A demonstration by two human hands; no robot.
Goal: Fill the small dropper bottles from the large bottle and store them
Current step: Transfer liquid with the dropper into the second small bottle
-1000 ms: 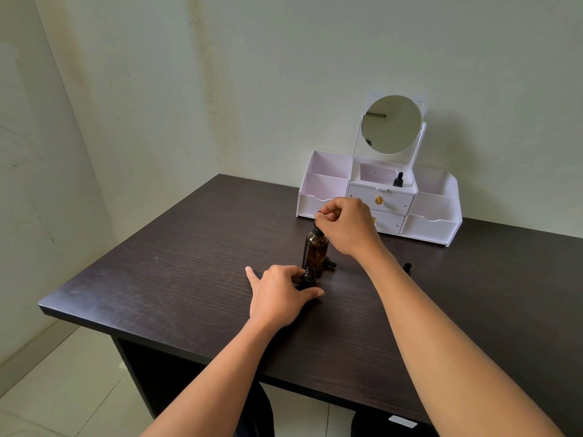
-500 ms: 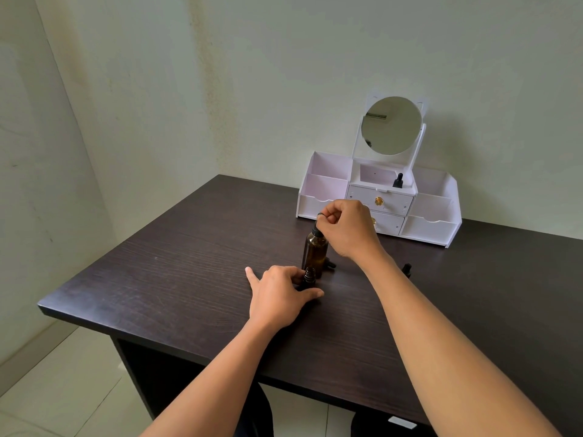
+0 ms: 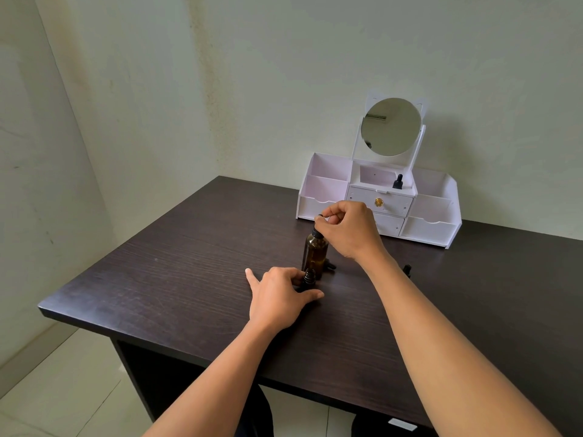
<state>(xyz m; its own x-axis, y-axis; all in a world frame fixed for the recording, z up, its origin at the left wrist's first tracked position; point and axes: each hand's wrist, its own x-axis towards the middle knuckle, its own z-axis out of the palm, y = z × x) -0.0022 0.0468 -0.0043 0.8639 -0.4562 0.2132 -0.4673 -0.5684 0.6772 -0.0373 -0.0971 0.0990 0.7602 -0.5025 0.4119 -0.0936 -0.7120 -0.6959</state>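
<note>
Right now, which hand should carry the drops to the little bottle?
Right. The right hand pinches the dropper on the big bottle; the left hand steadies the little bottle.

amber lg bottle (image 3: 315, 253), dk woodgrain table (image 3: 176, 272), white organizer (image 3: 429, 227)

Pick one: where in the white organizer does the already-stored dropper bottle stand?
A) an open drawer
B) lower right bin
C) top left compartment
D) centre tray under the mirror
D: the stored dropper bottle stands upright at the right end of the centre tray of the white organizer, just below the mirror. No bottle shows in the side compartments, and both drawers are shut.
</note>
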